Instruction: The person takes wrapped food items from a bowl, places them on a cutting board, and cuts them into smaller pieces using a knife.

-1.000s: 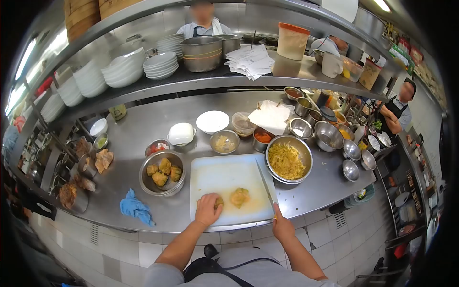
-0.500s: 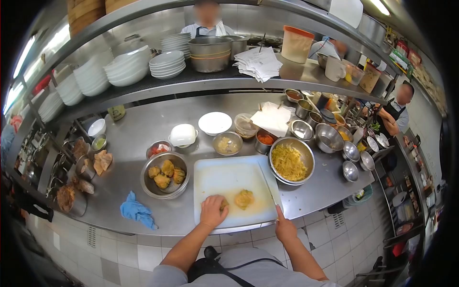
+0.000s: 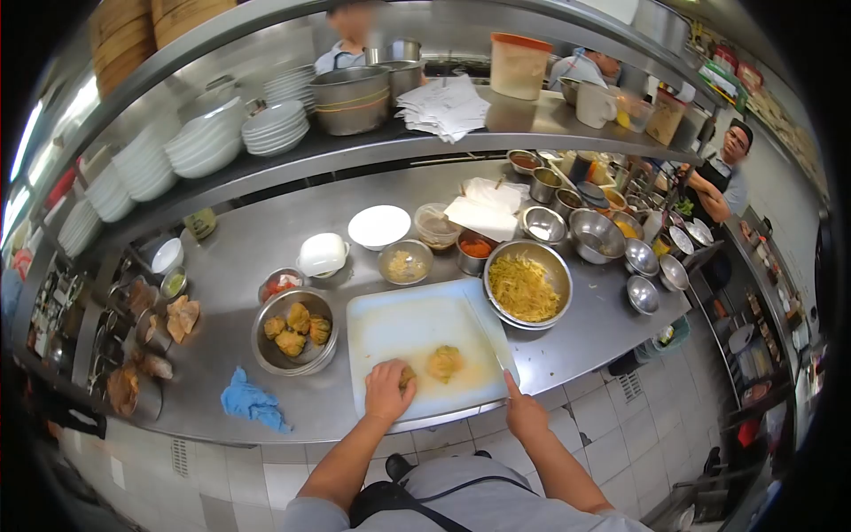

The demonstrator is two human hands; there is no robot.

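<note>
My left hand (image 3: 386, 390) is closed around a small yellow-green piece of pickled vegetable (image 3: 407, 378), pressed to the white cutting board (image 3: 399, 319). My fingers cover most of that piece. Just right of it, a flat, pale yellow slice (image 3: 445, 363) lies on the wet board. At the board's right edge my right hand (image 3: 526, 415) grips the handle of a kitchen knife (image 3: 487, 333). Its long blade points away from me along the board's right side. A steel bowl (image 3: 259, 341) with several whole pickled vegetable lumps (image 3: 299, 316) stands to the left.
Right of the board, a steel bowl (image 3: 565, 310) holds yellow-green shreds (image 3: 525, 288). Small bowls, a white plate (image 3: 379, 228) and a pot of red sauce (image 3: 475, 250) line the back. A blue cloth (image 3: 252, 401) lies front left. Overhead runs a shelf with stacked bowls (image 3: 211, 142). Co-workers stand beyond.
My view has turned slightly right, so the counter shifts left in the picture. Both hands keep their holds, with the knife still beside the board's right edge.
</note>
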